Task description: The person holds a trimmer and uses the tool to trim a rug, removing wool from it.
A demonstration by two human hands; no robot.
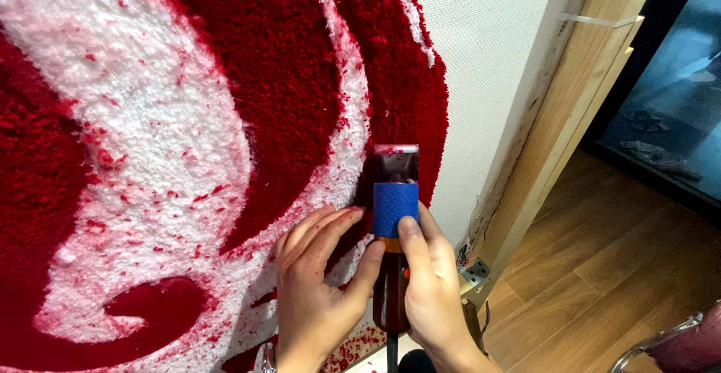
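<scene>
An electric clipper (393,238) is being held against a tufted rug (188,117) that is stretched upright on a wooden frame (571,110). The clipper's long axis is running nearly vertical in the head view: the metal blade head (396,164) is pointing up, and the dark red body is extending down toward the near edge, where a black cord (392,354) is leaving its lower end. A blue textured band (395,209) is wrapped around the clipper just below the blade head.

The right hand (435,298) is closed around the clipper body from the right, with the thumb being pressed on the lower edge of the blue band. The left hand (315,290) is lying just left of the clipper, fingers extended up and flat on the rug pile, thumb touching the clipper's body; it is steadying rather than gripping. The two hands are being kept close together, with the clipper between them.

The blade head is being placed on the dark red pile, just right of a curved white band of the rug pattern and near the rug's right edge. White backing cloth (488,57) is showing to the right of the pile. Red fluff (353,347) is lying loose below the hands. Wooden floor (601,268) is seen at the right.
</scene>
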